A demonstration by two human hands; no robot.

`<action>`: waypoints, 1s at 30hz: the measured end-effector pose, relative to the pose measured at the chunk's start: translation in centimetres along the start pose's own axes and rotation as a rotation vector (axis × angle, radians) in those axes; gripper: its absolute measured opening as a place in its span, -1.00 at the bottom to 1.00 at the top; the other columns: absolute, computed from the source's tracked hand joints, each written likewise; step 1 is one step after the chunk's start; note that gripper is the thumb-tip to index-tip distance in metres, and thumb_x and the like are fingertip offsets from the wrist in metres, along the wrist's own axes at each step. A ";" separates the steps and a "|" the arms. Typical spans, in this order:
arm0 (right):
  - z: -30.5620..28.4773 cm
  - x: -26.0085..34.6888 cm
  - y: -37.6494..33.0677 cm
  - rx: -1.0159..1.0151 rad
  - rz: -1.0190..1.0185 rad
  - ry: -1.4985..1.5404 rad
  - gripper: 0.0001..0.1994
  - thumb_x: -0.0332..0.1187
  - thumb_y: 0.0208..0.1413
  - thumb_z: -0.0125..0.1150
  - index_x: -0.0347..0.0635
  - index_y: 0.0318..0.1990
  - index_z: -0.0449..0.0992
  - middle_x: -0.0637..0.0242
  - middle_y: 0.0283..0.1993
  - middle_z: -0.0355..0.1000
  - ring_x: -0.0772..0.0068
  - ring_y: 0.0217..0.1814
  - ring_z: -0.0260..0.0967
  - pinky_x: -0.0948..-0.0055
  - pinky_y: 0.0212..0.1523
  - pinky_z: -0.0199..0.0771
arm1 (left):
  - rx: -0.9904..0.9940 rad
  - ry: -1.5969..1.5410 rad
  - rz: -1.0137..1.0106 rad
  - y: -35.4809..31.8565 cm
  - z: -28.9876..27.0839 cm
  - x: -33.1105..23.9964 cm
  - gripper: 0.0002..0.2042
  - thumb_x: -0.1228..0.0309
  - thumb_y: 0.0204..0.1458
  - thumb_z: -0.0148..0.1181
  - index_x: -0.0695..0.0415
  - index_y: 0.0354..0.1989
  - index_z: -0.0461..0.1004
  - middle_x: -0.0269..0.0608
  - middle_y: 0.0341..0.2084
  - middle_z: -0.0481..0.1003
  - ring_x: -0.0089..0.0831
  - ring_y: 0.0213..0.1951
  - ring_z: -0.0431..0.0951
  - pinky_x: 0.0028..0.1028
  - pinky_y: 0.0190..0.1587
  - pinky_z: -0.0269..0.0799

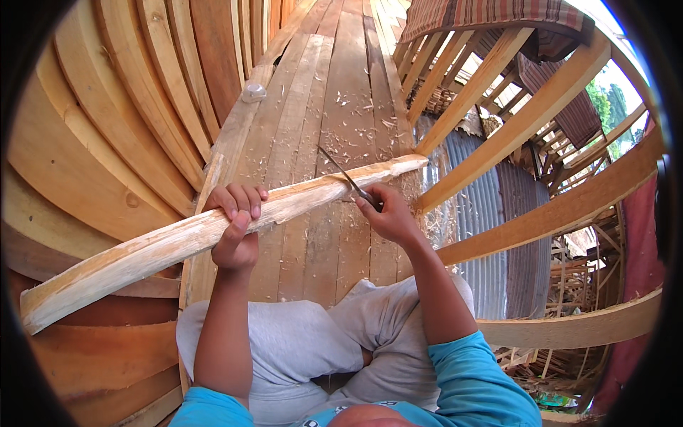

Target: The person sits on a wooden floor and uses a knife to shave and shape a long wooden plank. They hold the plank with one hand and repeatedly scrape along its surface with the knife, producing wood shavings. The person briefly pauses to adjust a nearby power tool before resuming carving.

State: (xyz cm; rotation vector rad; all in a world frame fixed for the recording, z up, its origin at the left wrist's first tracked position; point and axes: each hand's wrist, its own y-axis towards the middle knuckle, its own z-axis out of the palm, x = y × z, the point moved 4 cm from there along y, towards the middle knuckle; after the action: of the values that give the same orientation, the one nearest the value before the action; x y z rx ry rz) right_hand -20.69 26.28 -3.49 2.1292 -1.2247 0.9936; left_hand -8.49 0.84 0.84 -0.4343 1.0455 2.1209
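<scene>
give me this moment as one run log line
left hand: grips pale wooden stave | right hand: holds knife, blade on stave | surface: plank floor, wood shavings

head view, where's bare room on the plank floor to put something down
Free: the brown plank floor between the left hand and right hand, under the long pale curved timber. Further ahead lie wood shavings and a small grey lump. Crowded: curved ribs left, open frames right.
</scene>
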 end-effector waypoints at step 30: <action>1.7 3.1 -0.1 -0.147 0.070 -0.431 -0.76 -0.19 0.12 0.14 -0.16 -0.37 0.60 -0.04 -0.43 0.51 -0.14 -0.30 0.50 -0.03 -0.26 0.43 | -0.038 0.015 -0.049 -0.3 -0.2 -0.3 -0.76 0.49 -0.18 0.18 -0.02 -0.44 0.19 -0.37 -0.52 0.20 -0.45 -0.33 0.27 -0.21 0.15 0.18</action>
State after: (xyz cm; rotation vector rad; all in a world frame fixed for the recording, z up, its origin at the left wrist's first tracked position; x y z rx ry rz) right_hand -18.98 23.55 -2.13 2.2628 -1.5266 0.4610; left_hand -8.07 0.64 0.70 -0.4900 0.9952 2.1000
